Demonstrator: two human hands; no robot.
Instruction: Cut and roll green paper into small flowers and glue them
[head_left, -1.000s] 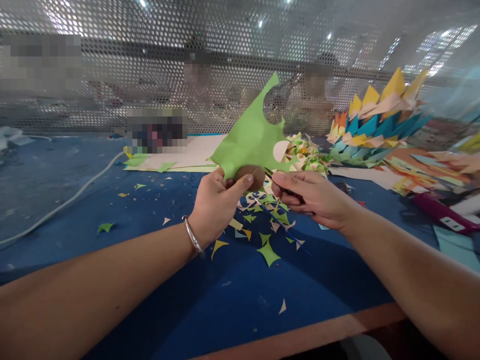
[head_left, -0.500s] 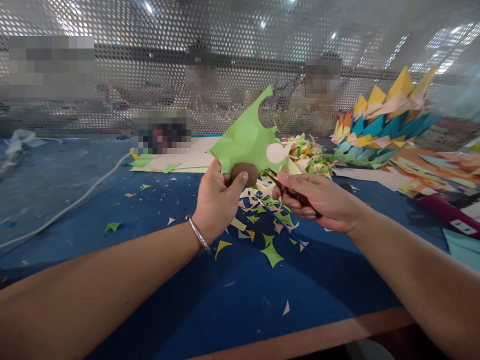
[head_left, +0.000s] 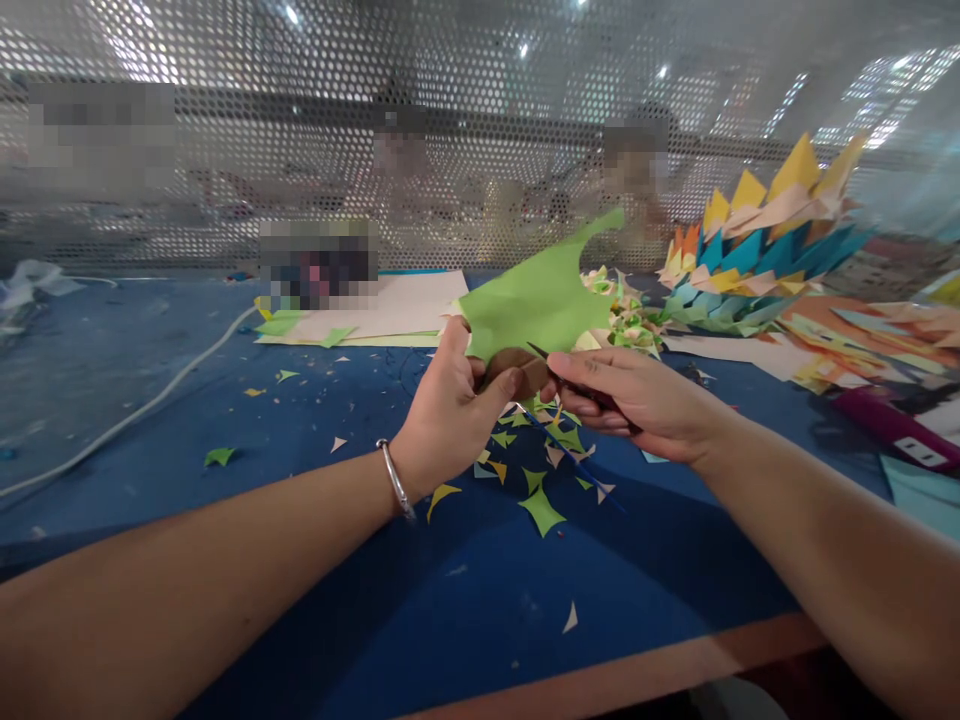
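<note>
Head view: the left hand (head_left: 450,410) pinches a green paper sheet (head_left: 536,305) and a brown round piece (head_left: 517,368) above the blue table (head_left: 300,560) — the right hand (head_left: 634,400) is closed around scissors (head_left: 559,378), blades at the paper's edge. No writing can be read.

Light: bright, from overhead lamps glaring through the perforated screen (head_left: 225,120) along the top of frame.
Shadows: soft, under both forearms on the blue table (head_left: 450,600).
Blur: background and right edge smeared.
Distortion: wide-angle bowing at the edges.
</note>
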